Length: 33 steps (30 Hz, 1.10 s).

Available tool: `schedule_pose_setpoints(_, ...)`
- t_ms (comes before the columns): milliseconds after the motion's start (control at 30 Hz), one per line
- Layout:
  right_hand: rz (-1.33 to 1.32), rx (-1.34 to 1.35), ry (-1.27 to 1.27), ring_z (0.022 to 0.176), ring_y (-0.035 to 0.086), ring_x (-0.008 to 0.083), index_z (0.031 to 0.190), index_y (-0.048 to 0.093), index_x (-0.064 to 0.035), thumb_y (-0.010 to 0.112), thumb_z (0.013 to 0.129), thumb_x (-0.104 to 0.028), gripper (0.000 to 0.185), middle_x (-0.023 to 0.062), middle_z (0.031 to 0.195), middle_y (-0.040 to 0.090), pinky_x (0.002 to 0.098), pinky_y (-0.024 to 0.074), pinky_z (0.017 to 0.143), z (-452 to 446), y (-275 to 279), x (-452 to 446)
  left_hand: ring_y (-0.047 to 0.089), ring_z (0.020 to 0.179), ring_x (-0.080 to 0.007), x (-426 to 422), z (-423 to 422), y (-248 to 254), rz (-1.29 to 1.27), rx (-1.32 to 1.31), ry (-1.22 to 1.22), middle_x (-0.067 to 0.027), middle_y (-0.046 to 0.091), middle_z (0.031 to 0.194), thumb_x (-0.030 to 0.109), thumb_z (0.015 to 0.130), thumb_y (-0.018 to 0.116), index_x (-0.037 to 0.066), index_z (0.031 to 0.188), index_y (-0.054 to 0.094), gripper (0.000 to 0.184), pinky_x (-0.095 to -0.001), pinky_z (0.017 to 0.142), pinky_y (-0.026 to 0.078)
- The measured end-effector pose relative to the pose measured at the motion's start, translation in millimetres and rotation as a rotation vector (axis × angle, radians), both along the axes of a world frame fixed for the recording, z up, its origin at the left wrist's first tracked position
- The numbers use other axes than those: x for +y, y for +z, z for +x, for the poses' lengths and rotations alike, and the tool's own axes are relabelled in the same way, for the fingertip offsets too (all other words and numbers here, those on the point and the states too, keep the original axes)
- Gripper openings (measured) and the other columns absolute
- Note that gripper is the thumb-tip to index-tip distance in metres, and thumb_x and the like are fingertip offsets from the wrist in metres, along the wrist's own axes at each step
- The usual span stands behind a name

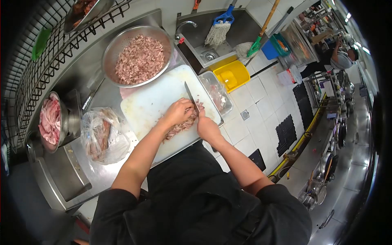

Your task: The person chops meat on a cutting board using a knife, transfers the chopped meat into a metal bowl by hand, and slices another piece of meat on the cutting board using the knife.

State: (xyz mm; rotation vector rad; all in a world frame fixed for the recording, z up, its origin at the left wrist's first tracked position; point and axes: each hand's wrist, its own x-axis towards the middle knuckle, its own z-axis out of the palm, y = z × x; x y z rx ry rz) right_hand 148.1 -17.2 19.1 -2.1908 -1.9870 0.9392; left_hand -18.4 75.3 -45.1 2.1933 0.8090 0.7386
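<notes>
My right hand [208, 128] grips a kitchen knife [190, 94], its blade pointing away from me over the white cutting board [151, 106]. Strips and small bits of meat [181, 125] lie under and beside the blade. With fingers curled, my left hand [178, 111] presses on the meat just left of the knife. Its fingertips are partly hidden, close to the blade. Beyond the board stands a large steel bowl [107, 61] heaped with chopped meat [141, 59].
A plastic bag with meat [102, 136] lies left of the board, near a bowl of sliced raw meat [51, 118]. A clear plastic container [216, 92] sits off the board's right edge. Farther off are a sink [222, 47], a mop [218, 32], a yellow bucket [232, 75] and another person [343, 57].
</notes>
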Motion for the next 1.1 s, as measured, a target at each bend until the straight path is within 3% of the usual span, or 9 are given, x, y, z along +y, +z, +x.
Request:
schedule_pose_setpoints(133,0.020,0.068,-0.055,0.095,0.067,0.0518,0.119,0.052,0.0086,0.039,0.101,-0.012,0.030,0.0355,0.097,0.068,0.0586,0.0531,0.081,9,-18,18,0.065,0.095,-0.0349,1,2,0,-0.067,-0.036,-0.011,-0.0147,0.070,0.099,0.017,0.081,0.072,0.005,0.095,0.072,0.019,-0.0445,0.087,0.053)
schedule_pose_setpoints(200,0.093,0.174,0.020,0.110,0.062,0.0516,0.137,0.048,0.0040,0.041,0.095,-0.005,0.043,0.0380,0.117,0.063,0.0561,0.0493,0.093,0,31,5,0.064,0.099,-0.0349,-5,0,8,-0.416,-0.128,-0.007,-0.0154,0.072,0.100,0.018,0.081,0.071,0.005,0.096,0.075,0.020,-0.0461,0.091,0.052)
schedule_pose_setpoints(233,0.179,0.206,0.057,0.109,0.062,0.0528,0.143,0.044,0.0041,0.041,0.092,-0.002,0.052,0.0384,0.116,0.063,0.0574,0.0496,0.091,-8,23,1,0.063,0.098,-0.0368,0,0,-10,-0.140,-0.092,0.004,-0.0171,0.071,0.099,0.017,0.079,0.070,0.003,0.093,0.074,0.021,-0.0468,0.090,0.052)
schedule_pose_setpoints(400,0.179,0.093,-0.040,0.087,0.064,0.0557,0.122,0.045,0.0058,0.048,0.100,-0.009,0.027,0.0357,0.091,0.066,0.0581,0.0494,0.072,-8,-28,1,0.063,0.097,-0.0366,1,1,-15,-0.034,-0.038,-0.020,-0.0142,0.070,0.094,0.014,0.079,0.065,0.003,0.091,0.073,0.017,-0.0477,0.089,0.051)
schedule_pose_setpoints(600,0.267,0.249,0.114,0.101,0.065,0.0530,0.133,0.043,0.0046,0.049,0.100,-0.010,0.037,0.0362,0.107,0.066,0.0554,0.0514,0.086,5,-59,5,0.064,0.094,-0.0370,17,-16,-11,-0.030,-0.111,0.020,-0.0161,0.069,0.088,0.016,0.082,0.064,0.003,0.086,0.073,0.016,-0.0478,0.086,0.052)
schedule_pose_setpoints(700,0.188,0.250,0.040,0.106,0.065,0.0522,0.143,0.040,0.0054,0.045,0.100,-0.014,0.047,0.0379,0.115,0.065,0.0562,0.0511,0.091,7,-37,9,0.070,0.086,-0.0252,14,-16,-26,-0.572,-0.249,0.059,-0.0140,0.073,0.095,0.009,0.077,0.070,0.001,0.100,0.072,0.024,-0.0382,0.078,0.057)
schedule_pose_setpoints(733,0.084,0.134,-0.002,0.098,0.066,0.0543,0.140,0.042,0.0050,0.043,0.098,-0.012,0.046,0.0387,0.104,0.067,0.0592,0.0516,0.087,7,-17,8,0.070,0.086,-0.0249,18,-20,-14,-0.379,-0.005,0.026,-0.0146,0.072,0.093,0.008,0.081,0.068,0.002,0.103,0.072,0.023,-0.0378,0.080,0.056)
schedule_pose_setpoints(800,0.037,0.050,0.054,0.090,0.068,0.0544,0.133,0.045,0.0073,0.044,0.094,-0.008,0.042,0.0382,0.094,0.068,0.0601,0.0526,0.083,16,-1,9,0.067,0.083,-0.0270,15,-25,-17,-0.183,-0.116,0.112,-0.0155,0.068,0.093,0.009,0.089,0.067,-0.002,0.102,0.069,0.017,-0.0383,0.079,0.054)
schedule_pose_setpoints(1100,-0.143,-0.017,0.139,0.088,0.068,0.0526,0.115,0.047,0.0125,0.050,0.093,-0.006,0.029,0.0383,0.089,0.067,0.0579,0.0525,0.080,4,63,19,0.063,0.097,-0.0343,5,-21,2,-0.062,-0.007,-0.009,-0.0137,0.068,0.102,0.012,0.088,0.067,0.002,0.094,0.069,0.013,-0.0419,0.088,0.052)
